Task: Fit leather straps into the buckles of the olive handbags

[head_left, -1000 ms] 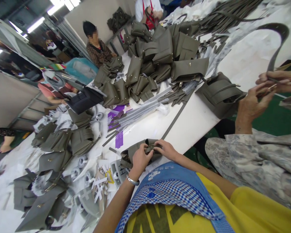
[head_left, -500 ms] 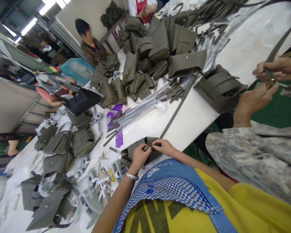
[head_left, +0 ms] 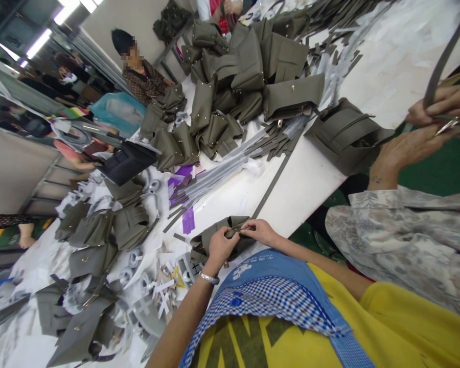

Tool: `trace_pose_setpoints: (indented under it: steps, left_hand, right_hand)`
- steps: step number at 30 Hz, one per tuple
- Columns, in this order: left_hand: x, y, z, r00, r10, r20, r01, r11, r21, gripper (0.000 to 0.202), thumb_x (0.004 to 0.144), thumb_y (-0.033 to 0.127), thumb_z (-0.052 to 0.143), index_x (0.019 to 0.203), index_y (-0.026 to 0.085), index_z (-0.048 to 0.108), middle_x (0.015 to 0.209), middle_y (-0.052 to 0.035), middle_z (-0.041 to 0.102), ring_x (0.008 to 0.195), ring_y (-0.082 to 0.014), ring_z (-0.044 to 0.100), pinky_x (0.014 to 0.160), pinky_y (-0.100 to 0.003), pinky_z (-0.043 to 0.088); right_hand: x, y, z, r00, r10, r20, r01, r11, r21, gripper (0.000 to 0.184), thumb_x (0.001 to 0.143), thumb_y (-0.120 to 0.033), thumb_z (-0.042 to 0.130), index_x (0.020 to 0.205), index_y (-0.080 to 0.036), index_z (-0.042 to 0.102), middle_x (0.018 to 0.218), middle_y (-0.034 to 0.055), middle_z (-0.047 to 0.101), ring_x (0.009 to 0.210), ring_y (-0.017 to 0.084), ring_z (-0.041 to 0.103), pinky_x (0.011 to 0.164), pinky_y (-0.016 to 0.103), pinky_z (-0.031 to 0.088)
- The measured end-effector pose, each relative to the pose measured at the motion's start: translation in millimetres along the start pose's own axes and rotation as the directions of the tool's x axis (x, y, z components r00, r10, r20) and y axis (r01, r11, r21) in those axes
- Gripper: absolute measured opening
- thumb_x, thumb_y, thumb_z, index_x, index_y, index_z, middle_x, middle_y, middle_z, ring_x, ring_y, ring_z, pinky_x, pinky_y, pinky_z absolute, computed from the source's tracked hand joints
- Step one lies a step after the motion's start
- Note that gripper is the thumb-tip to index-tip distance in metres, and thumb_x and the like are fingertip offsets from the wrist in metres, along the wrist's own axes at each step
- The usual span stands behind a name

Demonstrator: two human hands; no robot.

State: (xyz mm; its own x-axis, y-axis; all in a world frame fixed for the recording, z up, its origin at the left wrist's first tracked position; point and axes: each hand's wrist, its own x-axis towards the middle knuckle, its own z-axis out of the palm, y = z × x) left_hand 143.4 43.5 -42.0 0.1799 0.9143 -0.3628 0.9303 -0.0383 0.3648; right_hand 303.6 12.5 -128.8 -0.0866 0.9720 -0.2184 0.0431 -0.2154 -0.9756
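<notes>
At lower centre, an olive bag [head_left: 204, 239] is held at the edge of the table [head_left: 310, 191], pinched in the nearly closed fingers of left hand [head_left: 223, 246] and right hand [head_left: 259, 231]; little has been shifted (fine work, seemingly, is being continued).

My hands number two, a left hand [head_left: 222, 246] and a right hand [head_left: 259, 231], sharing one bag [head_left: 204, 239]. I wear one bracelet [head_left: 209, 278]. I count two hands on the neighbour [head_left: 402, 250] to my right, with one held strap [head_left: 440, 61] and one nearby bag [head_left: 347, 133]. On the table [head_left: 302, 186] I see at least six bags in the left group [head_left: 92, 260], over ten in the far heap [head_left: 249, 64], and at least three pale rolls [head_left: 135, 256]; overlap hides exact totals.
</notes>
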Motion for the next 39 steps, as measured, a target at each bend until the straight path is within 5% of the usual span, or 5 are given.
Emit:
trace_pose_setpoints:
  steps: [18, 24, 29, 39]
  left_hand:
    - [-2, -3, 15.9, 0.994, 0.052, -0.091, -0.058, 0.996, -0.064, 0.017, 0.075, 0.027, 0.057, 0.085, 0.017, 0.068, 0.075, -0.0021, 0.069, 0.071, -0.0169, 0.063, 0.064, -0.024, 0.041]
    - [-7, -1, 17.5, 0.997, 0.059, -0.05, -0.067, 0.983, -0.17, 0.019, 0.075, 0.028, 0.059, 0.086, 0.016, 0.068, 0.075, -0.0012, 0.069, 0.069, -0.0158, 0.062, 0.063, -0.024, 0.041]
    - [-2, -10, 10.7, 0.998, 0.062, 0.024, -0.056, 0.978, -0.203, 0.021, 0.075, 0.031, 0.06, 0.086, 0.016, 0.069, 0.074, -0.0011, 0.069, 0.069, -0.016, 0.062, 0.062, -0.024, 0.041]
    - [-1, -20, 11.0, 0.992, 0.125, 0.0, -0.124, 0.982, -0.141, 0.018, 0.074, 0.033, 0.062, 0.082, 0.018, 0.068, 0.072, 0.0002, 0.068, 0.066, -0.0149, 0.061, 0.06, -0.023, 0.039]
  right_hand:
    - [-1, 4, 7, 0.999, 0.023, 0.03, -0.023, 1.0, -0.007, 0.018, 0.074, -0.034, 0.067, 0.079, -0.017, 0.069, 0.07, 0.0018, 0.068, 0.067, 0.015, 0.061, 0.061, 0.025, 0.047]
    - [-6, 5, -9, 0.986, 0.054, 0.158, -0.07, 0.993, 0.098, 0.03, 0.075, -0.042, 0.065, 0.086, -0.015, 0.072, 0.076, 0.0039, 0.071, 0.07, 0.017, 0.064, 0.065, 0.026, 0.05]
    - [-11, 1, 0, 0.996, 0.08, 0.035, -0.082, 0.994, 0.068, 0.026, 0.077, -0.038, 0.063, 0.087, -0.016, 0.072, 0.081, 0.0042, 0.073, 0.075, 0.018, 0.066, 0.069, 0.027, 0.05]
    - [-18, 6, 23, 0.989, 0.069, -0.127, -0.071, 0.997, -0.008, 0.018, 0.078, -0.034, 0.062, 0.082, -0.018, 0.069, 0.077, 0.0027, 0.071, 0.07, 0.017, 0.064, 0.063, 0.026, 0.048]
